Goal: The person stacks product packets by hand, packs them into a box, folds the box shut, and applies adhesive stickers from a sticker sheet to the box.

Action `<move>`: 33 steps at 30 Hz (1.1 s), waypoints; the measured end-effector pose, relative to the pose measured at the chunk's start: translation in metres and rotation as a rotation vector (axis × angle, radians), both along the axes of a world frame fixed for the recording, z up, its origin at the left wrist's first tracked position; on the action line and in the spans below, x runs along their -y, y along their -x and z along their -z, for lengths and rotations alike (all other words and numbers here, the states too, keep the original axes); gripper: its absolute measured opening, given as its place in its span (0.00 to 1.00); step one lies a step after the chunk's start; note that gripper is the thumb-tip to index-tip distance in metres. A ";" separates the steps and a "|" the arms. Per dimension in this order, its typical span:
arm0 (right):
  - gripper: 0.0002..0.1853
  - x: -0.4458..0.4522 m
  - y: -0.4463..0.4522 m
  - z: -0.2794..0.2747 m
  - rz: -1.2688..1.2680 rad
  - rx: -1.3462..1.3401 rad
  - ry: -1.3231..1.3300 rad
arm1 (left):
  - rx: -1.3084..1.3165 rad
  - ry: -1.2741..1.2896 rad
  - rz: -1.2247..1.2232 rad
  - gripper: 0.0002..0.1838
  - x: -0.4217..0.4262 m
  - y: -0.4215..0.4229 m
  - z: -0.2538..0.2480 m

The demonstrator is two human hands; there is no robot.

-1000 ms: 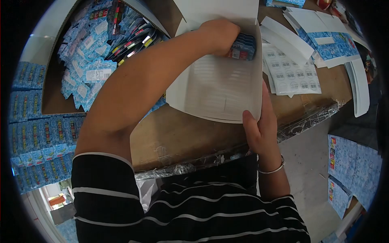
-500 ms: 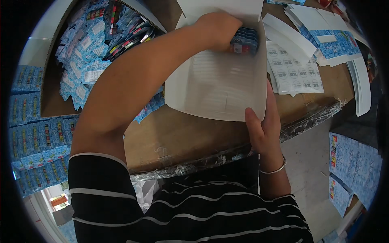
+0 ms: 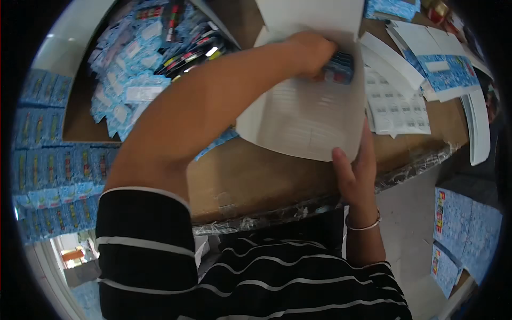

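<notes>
An open white box [image 3: 304, 125] stands on the brown table, tilted slightly, its lid flap raised at the back. My left hand [image 3: 313, 53] reaches into its far right corner, fingers curled at a small row of dark blue packets [image 3: 340, 68]; its fingertips are partly hidden. My right hand [image 3: 356, 169], a bracelet on its wrist, grips the box's near right corner, thumb on the front edge and fingers along the right side.
A large carton [image 3: 85, 120] of blue packets is at the left. Sticker sheets [image 3: 397, 109] and folded printed boxes [image 3: 448, 72] lie at the right. Stacked blue boxes [image 3: 48, 170] stand at the far left, more blue cartons [image 3: 453, 216] at the lower right. Plastic wrap covers the table's front edge [image 3: 277, 213].
The view has shifted, so the box, carton and sheets appear further right. My left hand stays at the packets in the box corner, and my right hand keeps its hold on the box.
</notes>
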State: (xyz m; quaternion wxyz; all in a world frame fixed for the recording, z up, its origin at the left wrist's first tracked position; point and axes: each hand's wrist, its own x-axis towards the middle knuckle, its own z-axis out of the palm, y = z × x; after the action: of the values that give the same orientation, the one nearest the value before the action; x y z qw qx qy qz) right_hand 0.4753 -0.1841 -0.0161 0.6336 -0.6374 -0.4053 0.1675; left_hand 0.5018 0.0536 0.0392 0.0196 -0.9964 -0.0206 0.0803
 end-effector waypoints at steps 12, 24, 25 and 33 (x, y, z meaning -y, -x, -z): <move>0.31 0.002 -0.001 0.020 0.094 0.060 0.029 | 0.531 0.063 -0.227 0.23 0.038 0.188 -0.094; 0.28 0.013 0.017 -0.007 0.349 0.513 -0.123 | 0.505 -0.087 -1.476 0.54 0.014 0.603 0.088; 0.27 0.011 0.020 -0.014 0.378 0.605 -0.149 | 0.519 -0.078 -1.490 0.54 0.017 0.595 0.086; 0.14 -0.085 0.175 -0.086 -0.674 0.694 0.013 | 0.502 0.072 -1.479 0.22 0.035 0.558 0.050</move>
State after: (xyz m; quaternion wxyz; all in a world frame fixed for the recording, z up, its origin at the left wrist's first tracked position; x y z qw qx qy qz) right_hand 0.3001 -0.0990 0.0694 0.3673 -0.4930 -0.7755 0.1434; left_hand -0.0563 0.0187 -0.0104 -0.0764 -0.7123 -0.6804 -0.1547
